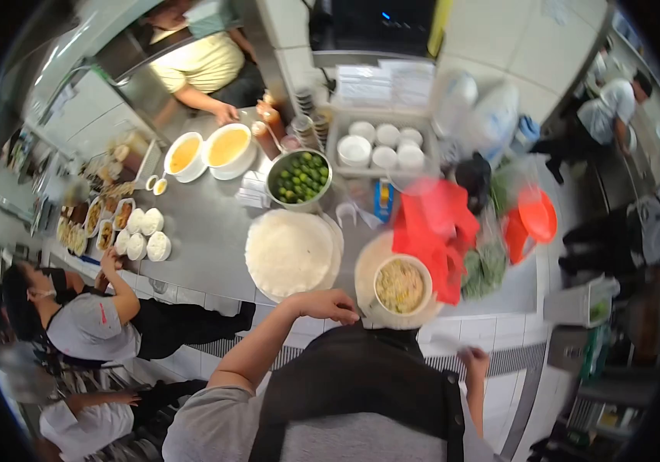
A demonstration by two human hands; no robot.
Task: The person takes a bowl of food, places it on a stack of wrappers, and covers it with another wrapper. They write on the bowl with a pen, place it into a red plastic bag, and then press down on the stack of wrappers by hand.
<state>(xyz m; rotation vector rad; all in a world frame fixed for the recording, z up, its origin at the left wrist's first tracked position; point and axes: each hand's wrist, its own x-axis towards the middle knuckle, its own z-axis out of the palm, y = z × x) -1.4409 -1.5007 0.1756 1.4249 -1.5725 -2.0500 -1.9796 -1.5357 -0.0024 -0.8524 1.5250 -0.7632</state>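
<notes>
My left hand [332,306] is at the counter's front edge, fingers curled together and pointing right. Whatever may be in its fingers is hidden. Beyond it lies a stack of pale round wrappers [288,252]. To its right, a white bowl of chopped yellowish-green filling [401,286] sits on a round tan board [368,269]. My right hand [474,360] hangs low in front of the counter, closed on a blurred pale, thin thing [445,344]. A red plastic bag [436,231] lies just behind and right of the bowl.
A metal pot of green limes [299,179], a tub of white cups [385,145] and two bowls of orange soup [229,146] stand farther back. Leafy greens [485,271] and an orange container [536,214] are at right. Co-workers [99,323] stand left, across and at far right.
</notes>
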